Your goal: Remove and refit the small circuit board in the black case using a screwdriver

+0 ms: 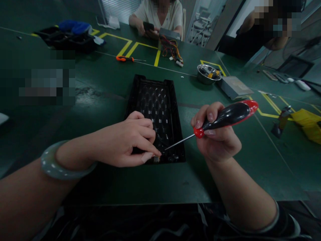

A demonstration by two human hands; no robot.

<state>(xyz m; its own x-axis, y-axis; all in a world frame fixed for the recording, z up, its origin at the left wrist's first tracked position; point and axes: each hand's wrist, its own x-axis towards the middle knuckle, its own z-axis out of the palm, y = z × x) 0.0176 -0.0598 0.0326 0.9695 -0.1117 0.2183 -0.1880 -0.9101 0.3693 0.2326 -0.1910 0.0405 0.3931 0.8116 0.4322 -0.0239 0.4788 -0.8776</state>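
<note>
A black rectangular plastic panel (175, 113) with rows of patterned openings lies in front of me, its short side towards me. My right hand (218, 140) grips a screwdriver (229, 115) by its black and red handle. The shaft slants down to the left, its tip at the panel's near end. My left hand (135, 142) rests over the panel's lower left corner, thumb and index finger pinched together beside the screwdriver tip. A small metallic, orange-edged piece (156, 159) shows under those fingertips, too small to name.
Beyond the panel lie an orange-handled screwdriver (124, 59), a metal bowl (208, 74) of tools, a grey metal box (235, 87) and a bundle of wires (173, 48). A black tray (67, 39) stands far left. Two people are across the table (100, 187).
</note>
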